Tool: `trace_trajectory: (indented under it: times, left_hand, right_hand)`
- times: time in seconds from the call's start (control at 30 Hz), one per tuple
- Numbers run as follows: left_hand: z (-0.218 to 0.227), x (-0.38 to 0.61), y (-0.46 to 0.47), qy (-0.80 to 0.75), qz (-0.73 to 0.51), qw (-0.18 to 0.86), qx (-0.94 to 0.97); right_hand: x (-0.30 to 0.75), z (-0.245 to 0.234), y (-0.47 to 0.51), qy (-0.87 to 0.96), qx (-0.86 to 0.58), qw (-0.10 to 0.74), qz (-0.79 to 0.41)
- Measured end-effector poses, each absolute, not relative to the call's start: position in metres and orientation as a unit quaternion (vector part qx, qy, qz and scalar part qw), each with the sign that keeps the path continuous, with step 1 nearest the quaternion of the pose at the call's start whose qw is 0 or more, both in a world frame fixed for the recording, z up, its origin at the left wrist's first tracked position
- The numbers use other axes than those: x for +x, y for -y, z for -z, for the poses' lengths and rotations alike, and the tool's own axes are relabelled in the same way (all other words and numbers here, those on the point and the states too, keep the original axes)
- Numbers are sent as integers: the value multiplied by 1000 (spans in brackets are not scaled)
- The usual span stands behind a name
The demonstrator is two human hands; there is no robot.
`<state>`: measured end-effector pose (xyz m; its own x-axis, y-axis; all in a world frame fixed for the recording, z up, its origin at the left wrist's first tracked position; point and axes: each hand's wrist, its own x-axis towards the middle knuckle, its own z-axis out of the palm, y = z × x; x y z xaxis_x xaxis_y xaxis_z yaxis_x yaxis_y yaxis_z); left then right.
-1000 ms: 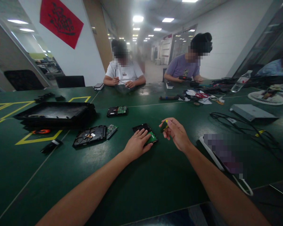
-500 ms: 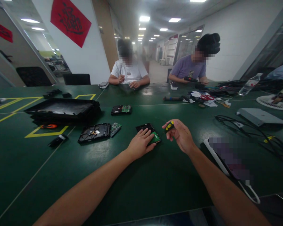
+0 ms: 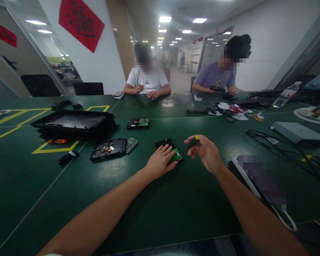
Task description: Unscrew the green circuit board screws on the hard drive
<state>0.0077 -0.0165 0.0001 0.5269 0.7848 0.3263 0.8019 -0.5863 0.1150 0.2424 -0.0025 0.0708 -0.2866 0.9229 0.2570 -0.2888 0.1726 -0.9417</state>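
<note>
My left hand (image 3: 161, 158) lies flat over a hard drive (image 3: 171, 143), its fingers stretched across the top. The drive's black casing shows beyond the fingers, and part of its green circuit board (image 3: 178, 155) is visible beside them. My right hand (image 3: 206, 151) is closed around a screwdriver (image 3: 192, 143) with a dark green and yellow handle. The thin shaft slants down toward the drive's right edge; I cannot tell whether the tip touches it. To the left are another, larger hard drive (image 3: 108, 149) and a loose circuit board (image 3: 132, 145) next to it.
Further off lies a third hard drive (image 3: 138, 123). Stacked black trays (image 3: 72, 122) stand at the left. On the right are a phone (image 3: 261, 181), black cables (image 3: 272, 142) and a grey box (image 3: 300, 132). Two people (image 3: 147, 80) sit across the green table (image 3: 154, 217).
The screwdriver handle has turned in my right hand, so its green side shows where yellow patches did. My left hand stays on the drive. The view has shifted slightly.
</note>
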Motion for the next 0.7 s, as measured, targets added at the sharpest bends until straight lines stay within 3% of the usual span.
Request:
trace_trajectory:
  times: [0.7]
  left_hand:
    - [2,7,15,451,180,30,-873]
  right_hand:
    - [241,-70,3,545,-290,533,-579]
